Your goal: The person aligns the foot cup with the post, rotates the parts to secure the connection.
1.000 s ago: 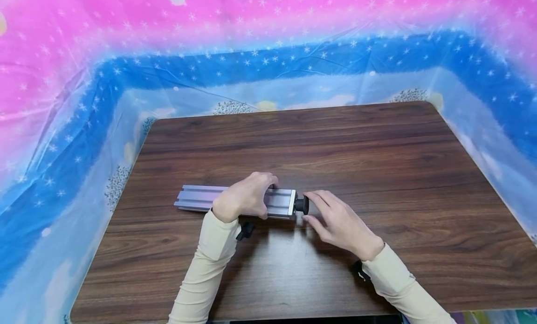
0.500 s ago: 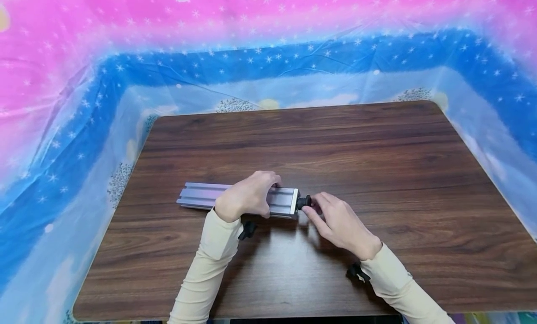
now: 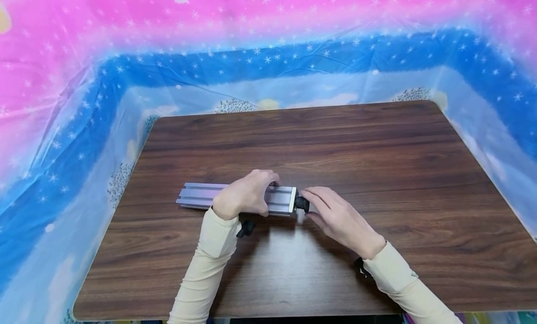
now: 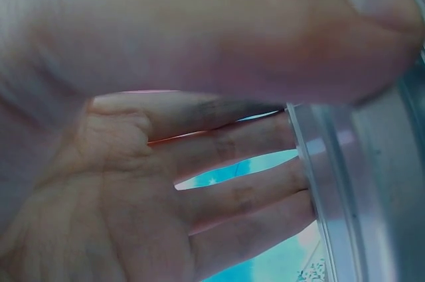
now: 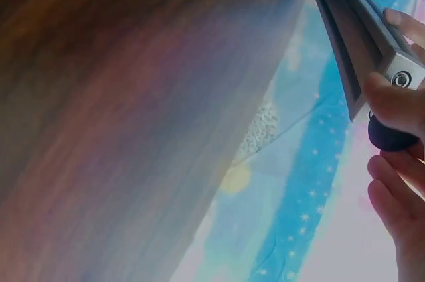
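My left hand point(image 3: 247, 196) lies across a silver aluminium profile rail point(image 3: 201, 194), thumb on its near side and fingers over the far side. Grooves run along the rail's length, and a pale end plate point(image 3: 292, 199) caps its right end. From that plate sticks out a black round knob point(image 3: 301, 203), which my right hand point(image 3: 341, 221) pinches between thumb and fingers. The right wrist view shows the knob point(image 5: 392, 135) beside the thumb, with a bolt head point(image 5: 401, 79) in the end plate. Up close in the left wrist view, left fingertips point(image 4: 299, 189) touch the rail's edge.
Under the rail is a dark wood-grain table point(image 3: 356, 147) with rounded corners. A pink and blue patterned cloth point(image 3: 268, 63) hangs behind and at both sides. Black wrist mounts point(image 3: 245, 229) sit beneath the cream sleeves point(image 3: 209, 258).
My right hand's fingers drew back and curled at the knob's right end, then reached forward over it again. The left hand and the rail stay almost in place.
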Demonstrator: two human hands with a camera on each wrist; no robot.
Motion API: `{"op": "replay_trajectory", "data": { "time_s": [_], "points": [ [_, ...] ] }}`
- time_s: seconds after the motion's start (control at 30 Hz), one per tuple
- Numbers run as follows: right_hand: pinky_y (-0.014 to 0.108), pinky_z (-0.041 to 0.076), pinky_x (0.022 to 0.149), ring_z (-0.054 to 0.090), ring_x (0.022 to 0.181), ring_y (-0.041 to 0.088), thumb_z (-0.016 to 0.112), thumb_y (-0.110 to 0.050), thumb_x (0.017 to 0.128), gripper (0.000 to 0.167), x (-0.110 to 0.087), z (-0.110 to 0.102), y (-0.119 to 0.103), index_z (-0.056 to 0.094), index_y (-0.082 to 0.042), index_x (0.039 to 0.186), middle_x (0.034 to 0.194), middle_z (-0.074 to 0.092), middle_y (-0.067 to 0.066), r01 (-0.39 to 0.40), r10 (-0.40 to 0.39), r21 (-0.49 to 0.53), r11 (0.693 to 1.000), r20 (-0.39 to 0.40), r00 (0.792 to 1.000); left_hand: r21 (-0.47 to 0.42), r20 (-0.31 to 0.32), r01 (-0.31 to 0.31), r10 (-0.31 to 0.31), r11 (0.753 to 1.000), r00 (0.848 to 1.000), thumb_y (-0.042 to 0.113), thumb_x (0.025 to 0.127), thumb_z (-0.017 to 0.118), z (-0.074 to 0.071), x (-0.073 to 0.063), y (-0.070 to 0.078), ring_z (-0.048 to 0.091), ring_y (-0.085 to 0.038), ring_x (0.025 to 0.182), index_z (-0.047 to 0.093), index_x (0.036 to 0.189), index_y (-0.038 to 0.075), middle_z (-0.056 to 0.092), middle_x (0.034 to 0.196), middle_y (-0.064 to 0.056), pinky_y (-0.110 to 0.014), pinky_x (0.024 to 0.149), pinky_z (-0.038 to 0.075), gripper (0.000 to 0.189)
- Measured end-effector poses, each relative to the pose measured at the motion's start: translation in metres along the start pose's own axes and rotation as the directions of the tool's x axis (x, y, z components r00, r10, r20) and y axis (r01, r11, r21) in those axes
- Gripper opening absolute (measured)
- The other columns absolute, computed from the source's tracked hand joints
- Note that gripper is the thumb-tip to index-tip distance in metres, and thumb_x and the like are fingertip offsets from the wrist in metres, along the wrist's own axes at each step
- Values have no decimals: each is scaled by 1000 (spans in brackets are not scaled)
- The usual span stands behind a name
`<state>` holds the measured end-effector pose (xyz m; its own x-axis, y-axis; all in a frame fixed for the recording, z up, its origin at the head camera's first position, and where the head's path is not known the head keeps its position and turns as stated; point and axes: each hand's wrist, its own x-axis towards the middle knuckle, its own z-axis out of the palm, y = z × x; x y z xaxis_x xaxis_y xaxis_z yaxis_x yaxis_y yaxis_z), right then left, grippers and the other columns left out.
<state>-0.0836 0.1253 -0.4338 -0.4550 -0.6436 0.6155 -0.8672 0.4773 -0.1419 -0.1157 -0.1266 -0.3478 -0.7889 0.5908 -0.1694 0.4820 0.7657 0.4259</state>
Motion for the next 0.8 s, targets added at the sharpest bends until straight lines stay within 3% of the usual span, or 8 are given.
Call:
{"op": "replay_trajectory", "data": {
  "time_s": [0.2, 0.47, 0.6, 0.7, 0.8],
  "points": [
    [39, 54, 95, 66, 107, 27, 82, -9, 80, 53, -1, 2, 1, 61, 6, 127, 117, 67, 15, -1, 1, -28, 1000, -7, 1000, -10, 1, 17, -17, 1000, 1000, -2, 58, 85, 4, 1, -1, 58, -20, 89, 65, 117, -1, 68, 105, -9, -33, 83, 51, 62],
    [37, 59, 83, 70, 94, 22, 80, -21, 84, 49, -2, 2, 0, 64, 4, 124, 111, 70, 14, -170, 166, 74, 983, 59, 984, -9, 10, 52, -52, 999, 999, 0, 57, 89, 8, 3, 1, 59, -19, 89, 66, 116, 1, 67, 104, -8, -33, 85, 52, 63],
    [32, 58, 70, 67, 75, 16, 77, -20, 88, 44, -1, 2, -1, 65, 4, 122, 103, 71, 11, -291, 274, 175, 941, 119, 955, -8, 8, 64, -64, 998, 998, -1, 57, 89, 10, 3, 2, 59, -20, 89, 65, 115, 1, 67, 105, -8, -33, 84, 53, 63],
    [28, 58, 67, 68, 76, 16, 76, -18, 89, 41, 0, 3, -2, 66, 6, 122, 102, 72, 12, -368, 336, 251, 896, 163, 928, -7, 4, 65, -65, 998, 998, -2, 58, 90, 12, 3, 2, 59, -20, 88, 65, 115, 1, 66, 103, -7, -33, 83, 53, 63],
    [27, 60, 71, 72, 86, 20, 75, -17, 90, 41, 1, 2, -2, 66, 8, 121, 106, 73, 16, -442, 392, 312, 841, 210, 895, -12, 5, 62, -62, 998, 998, -3, 58, 90, 15, 5, 2, 58, -20, 87, 64, 116, 0, 65, 102, -7, -33, 82, 52, 63]
  ]
}}
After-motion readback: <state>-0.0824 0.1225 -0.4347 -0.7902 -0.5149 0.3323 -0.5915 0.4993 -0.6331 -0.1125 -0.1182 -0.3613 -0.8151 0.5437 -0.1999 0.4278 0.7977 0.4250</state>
